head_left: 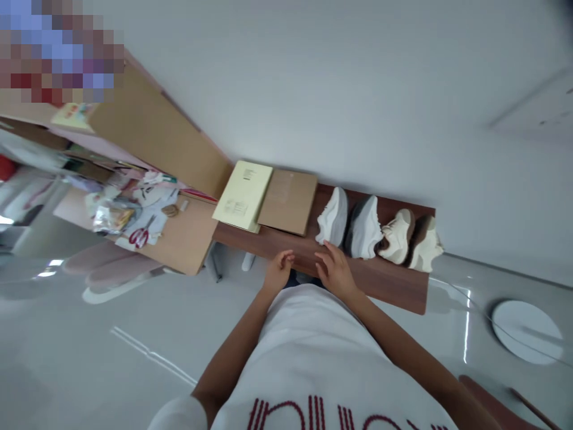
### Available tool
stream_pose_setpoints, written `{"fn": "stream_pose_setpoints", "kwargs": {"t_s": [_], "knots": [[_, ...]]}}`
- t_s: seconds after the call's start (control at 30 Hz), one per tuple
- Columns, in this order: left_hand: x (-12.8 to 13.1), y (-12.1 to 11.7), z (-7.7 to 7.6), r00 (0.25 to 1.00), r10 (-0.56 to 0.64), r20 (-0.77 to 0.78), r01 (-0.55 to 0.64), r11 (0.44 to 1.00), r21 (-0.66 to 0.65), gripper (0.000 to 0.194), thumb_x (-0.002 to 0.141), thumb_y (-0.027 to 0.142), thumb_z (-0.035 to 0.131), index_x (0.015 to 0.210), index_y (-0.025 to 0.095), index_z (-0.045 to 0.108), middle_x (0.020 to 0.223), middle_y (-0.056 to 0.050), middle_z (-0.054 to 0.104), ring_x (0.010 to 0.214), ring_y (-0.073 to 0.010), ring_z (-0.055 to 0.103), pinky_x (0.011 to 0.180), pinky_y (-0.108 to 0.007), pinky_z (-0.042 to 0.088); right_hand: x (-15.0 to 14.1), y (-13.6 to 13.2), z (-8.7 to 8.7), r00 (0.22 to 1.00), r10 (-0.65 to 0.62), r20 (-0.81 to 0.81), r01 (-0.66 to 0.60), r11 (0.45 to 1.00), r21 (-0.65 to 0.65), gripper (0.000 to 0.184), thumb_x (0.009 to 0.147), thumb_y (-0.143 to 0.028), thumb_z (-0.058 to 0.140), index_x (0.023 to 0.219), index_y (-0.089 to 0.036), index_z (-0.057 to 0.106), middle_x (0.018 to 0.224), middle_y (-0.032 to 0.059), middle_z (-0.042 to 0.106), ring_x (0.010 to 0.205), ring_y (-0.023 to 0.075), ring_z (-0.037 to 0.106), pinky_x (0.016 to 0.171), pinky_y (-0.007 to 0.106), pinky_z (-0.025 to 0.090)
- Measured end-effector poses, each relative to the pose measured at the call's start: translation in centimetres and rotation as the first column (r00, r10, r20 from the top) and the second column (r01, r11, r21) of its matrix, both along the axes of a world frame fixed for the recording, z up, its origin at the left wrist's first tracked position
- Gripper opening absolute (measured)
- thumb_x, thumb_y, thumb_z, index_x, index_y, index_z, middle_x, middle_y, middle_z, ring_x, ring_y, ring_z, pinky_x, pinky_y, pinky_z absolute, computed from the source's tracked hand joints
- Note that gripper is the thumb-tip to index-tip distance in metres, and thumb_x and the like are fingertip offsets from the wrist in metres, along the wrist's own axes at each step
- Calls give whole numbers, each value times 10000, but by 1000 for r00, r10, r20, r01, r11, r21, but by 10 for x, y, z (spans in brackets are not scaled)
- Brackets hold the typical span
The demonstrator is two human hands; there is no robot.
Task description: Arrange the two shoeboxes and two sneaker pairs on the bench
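My left hand [278, 270] rests at the near edge of a dark brown wooden bench [385, 280], fingers loosely curled and holding nothing. My right hand [335, 269] lies on the bench with fingers stretched out, its tips close to a white sneaker [333, 217]. Beside that sneaker stand a white-and-grey sneaker [364, 227] and two cream-and-brown sneakers [397, 236] [425, 242]. A pale yellow folder [244, 194] and a brown cardboard envelope [288, 201] lie on the bench's left end.
A cardboard box [179, 239] with packets and papers on it stands left of the bench. A white wall rises behind. A round white disc [526, 329] with a cable sits on the glossy floor at right.
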State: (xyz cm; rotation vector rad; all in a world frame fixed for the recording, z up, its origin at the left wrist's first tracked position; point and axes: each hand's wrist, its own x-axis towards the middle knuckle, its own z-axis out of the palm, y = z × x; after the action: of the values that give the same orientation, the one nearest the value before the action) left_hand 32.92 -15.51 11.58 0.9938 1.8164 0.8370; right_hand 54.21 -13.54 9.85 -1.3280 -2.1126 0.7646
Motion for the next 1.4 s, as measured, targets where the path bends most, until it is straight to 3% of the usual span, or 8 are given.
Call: {"fn": "stream_pose_setpoints", "kwargs": {"t_s": [0.1,0.23,0.47,0.63,0.8,1.07,1.23,1.4], "knots": [[-28,-1,12,998,46,-44,-45,999,13,241,847,280,603,1054,242,720,729,-14,718,737,-200,708,823,-343,551,-26,9,6,999,40,32,-40,999,-2,341,929,-258,503,1233,-205,649,1506,152,472,1410,314,427,1147,546,391],[-83,10,15,982,188,-16,-188,982,26,281,841,323,598,1076,225,717,652,7,684,556,-170,645,668,-305,539,-78,25,-1,985,-43,168,45,999,-12,409,895,-237,554,1292,-175,628,1561,180,406,1462,368,342,1149,577,361],[-192,56,15,995,96,-16,-93,989,116,283,855,340,595,1088,229,710,671,-7,699,724,-208,709,770,-315,535,-194,80,-35,919,-194,342,199,980,21,661,850,-342,686,1475,-274,485,1621,164,332,1511,462,171,1125,774,126],[-277,93,18,995,28,-99,-15,991,131,346,861,335,586,1178,226,672,747,-21,732,814,-218,705,869,-343,522,-213,78,-59,855,-316,413,330,943,37,683,884,-444,636,1516,-287,428,1636,161,303,1512,475,140,1093,808,60],[-339,125,10,998,-11,-62,17,995,95,348,864,283,557,1195,211,639,793,-25,732,882,-212,715,920,-353,515,-216,65,-60,790,-370,488,403,914,42,671,890,-466,613,1514,-300,429,1645,141,290,1511,468,146,1096,801,64],[-361,134,-21,998,-32,50,27,995,96,378,891,303,554,1247,187,607,910,-62,748,942,-213,719,932,-358,528,-218,63,-32,773,-335,538,393,920,8,781,826,-309,605,1558,-242,341,1657,140,257,1510,450,181,1133,753,145],[-366,127,-36,999,-53,11,52,997,58,350,904,260,558,1242,195,621,1088,-90,742,1056,-214,695,1014,-376,501,-266,55,-24,881,-450,147,451,892,26,640,928,-374,486,1519,-151,383,1548,195,424,1437,346,388,1153,588,356],[-369,149,-56,998,-53,25,52,998,28,350,893,233,571,1231,176,640,1274,-132,676,1183,-236,641,1079,-393,455,-329,79,-37,873,-484,-67,467,866,-177,553,956,-388,435,1447,-140,480,1411,195,572,1352,311,505,1149,534,399]]}}
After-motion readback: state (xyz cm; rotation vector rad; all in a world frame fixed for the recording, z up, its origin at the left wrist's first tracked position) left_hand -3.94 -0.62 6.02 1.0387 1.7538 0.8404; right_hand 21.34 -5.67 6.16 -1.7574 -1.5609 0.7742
